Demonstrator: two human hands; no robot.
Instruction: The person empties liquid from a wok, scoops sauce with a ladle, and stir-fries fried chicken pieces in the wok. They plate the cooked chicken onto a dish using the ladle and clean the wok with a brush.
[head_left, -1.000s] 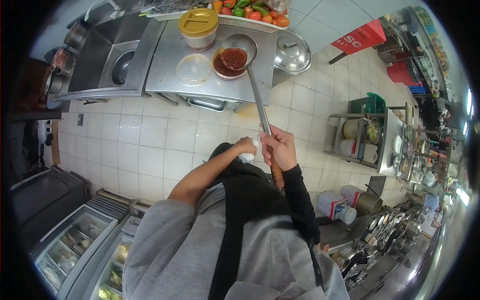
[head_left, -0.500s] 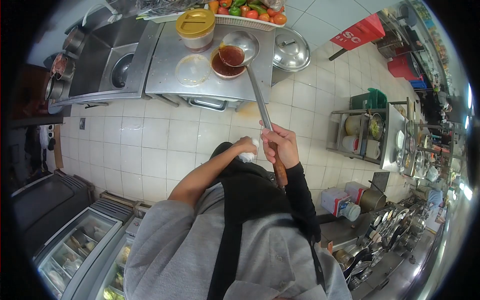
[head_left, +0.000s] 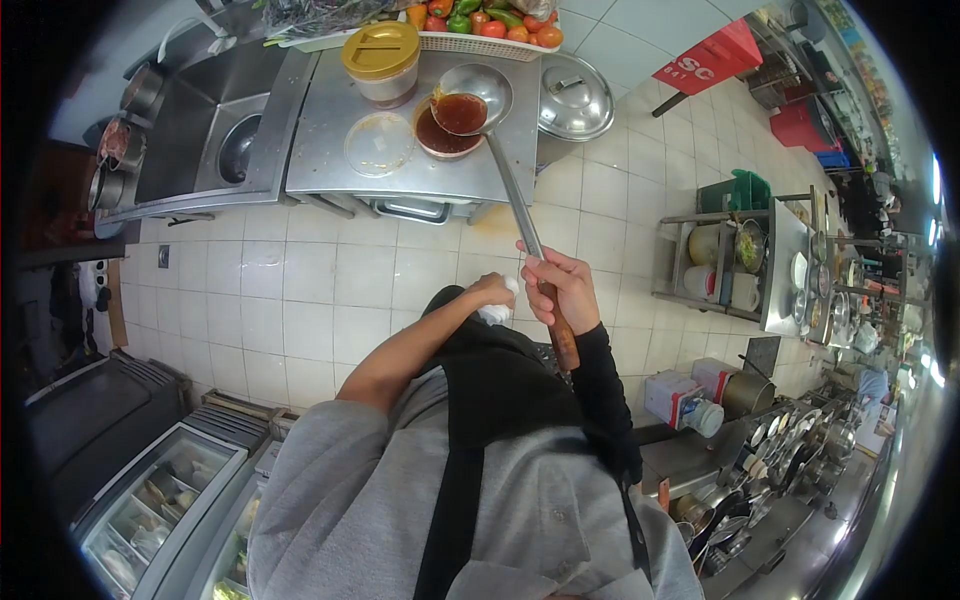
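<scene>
My right hand (head_left: 565,287) grips the wooden-ended handle of a long metal ladle (head_left: 512,187). The ladle's wide bowl is tilted and holds red-brown sauce (head_left: 459,112), right over a round container (head_left: 450,151) with similar sauce inside. Part of that container is hidden behind the ladle. Close to my apron, my left hand (head_left: 489,290) is closed on a crumpled white cloth (head_left: 500,310). A clear round lid (head_left: 379,143) lies flat left of the container, and behind it stands a tub with a gold lid (head_left: 381,50).
The steel table (head_left: 330,165) adjoins a sink (head_left: 165,160) on its left. A basket (head_left: 480,44) of peppers and tomatoes sits at the back. Beside the table's right edge is a large lidded pot (head_left: 576,98). A steel shelf unit (head_left: 785,270) stands farther right.
The view has shifted slightly, so the table and its contents appear a little farther left. The ladle's bowl stays over the container, and both hands keep their holds.
</scene>
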